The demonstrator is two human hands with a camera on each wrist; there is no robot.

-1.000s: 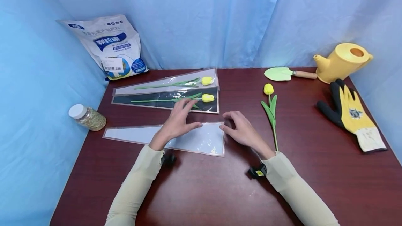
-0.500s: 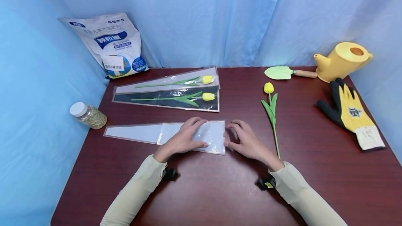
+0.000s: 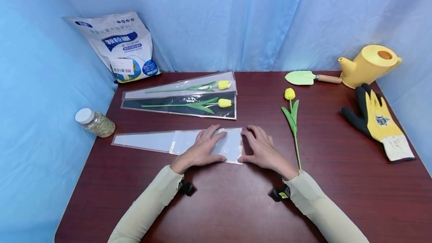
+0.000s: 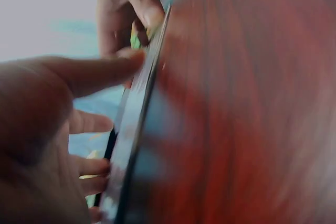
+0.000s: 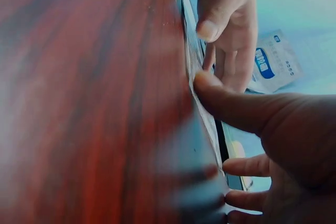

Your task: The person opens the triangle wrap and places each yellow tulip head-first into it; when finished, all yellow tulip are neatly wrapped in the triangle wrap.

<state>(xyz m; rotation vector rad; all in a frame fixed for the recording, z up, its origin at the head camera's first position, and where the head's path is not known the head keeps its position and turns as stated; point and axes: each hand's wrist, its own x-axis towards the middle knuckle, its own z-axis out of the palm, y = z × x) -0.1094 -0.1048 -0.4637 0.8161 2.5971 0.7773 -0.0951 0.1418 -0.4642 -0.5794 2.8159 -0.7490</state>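
A tapered flat clear-fronted flower sleeve, white inside, lies on the table with its wide end to the right. My left hand rests spread on the sleeve near that end, thumb by the near edge. At the wide end my right hand touches the edge, its thumb on the near corner and its fingers around the far corner. In the right wrist view, the thumb meets the sleeve's thin edge. A loose yellow tulip lies right of the right hand, its lower stem end by the sleeve cuff.
Behind lie two sleeves, one white and one black, each with a yellow tulip. A fertilizer bag and a jar stand left. A trowel, watering can and glove are right.
My left hand has come down and nearer, from beside the black sleeve onto the white one. The right hand has moved nearer along the wide end and now touches its corner.
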